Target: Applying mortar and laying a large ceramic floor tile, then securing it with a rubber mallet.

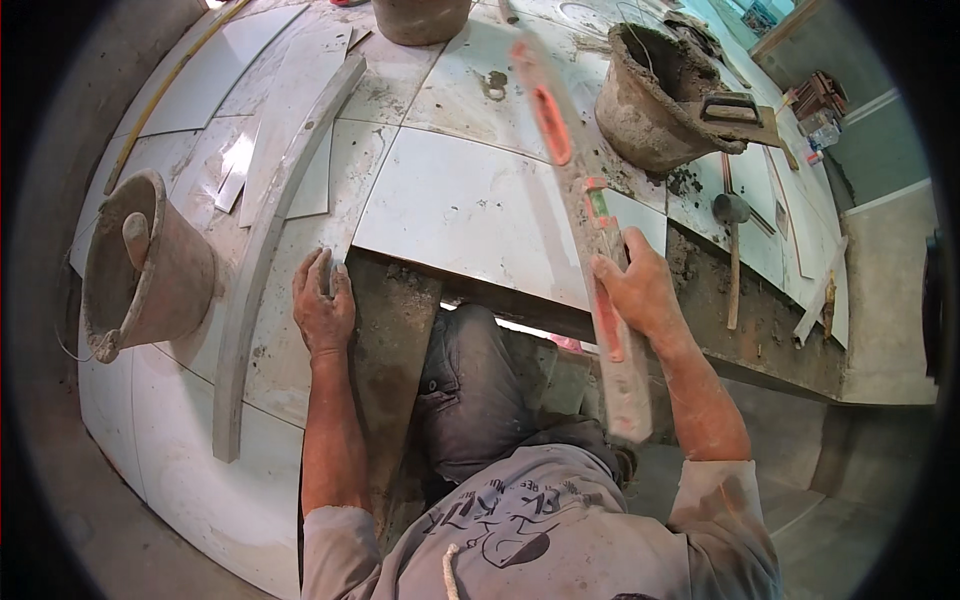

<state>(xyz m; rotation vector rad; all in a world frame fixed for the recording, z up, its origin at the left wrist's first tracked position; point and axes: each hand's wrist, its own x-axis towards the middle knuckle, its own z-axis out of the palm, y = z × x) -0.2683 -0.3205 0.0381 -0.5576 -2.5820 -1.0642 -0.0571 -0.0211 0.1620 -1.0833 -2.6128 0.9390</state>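
My right hand (637, 284) is wrapped round a long spirit level (549, 120), grey with mortar dust and with red cut-outs and a green vial. The level is lifted and slanted, its far end blurred by motion over the tiles. On the left, my left hand (325, 306) lies flat on the white tile floor (300, 370), fingers stretched out, beside the edge of an untiled mortar strip (385, 340). Just in front of me lies a large white tile (460, 215). Left of my left hand a long straight bar (252, 300) rests on the tiles.
A mortar-caked bucket (640, 110) with a float (735, 118) on its rim stands far right. Another bucket (185, 275), holding a handled tool, stands left; a third (420, 22) is at the back. A mallet (733, 215) lies right. Cut tile pieces (222, 65) lie far left.
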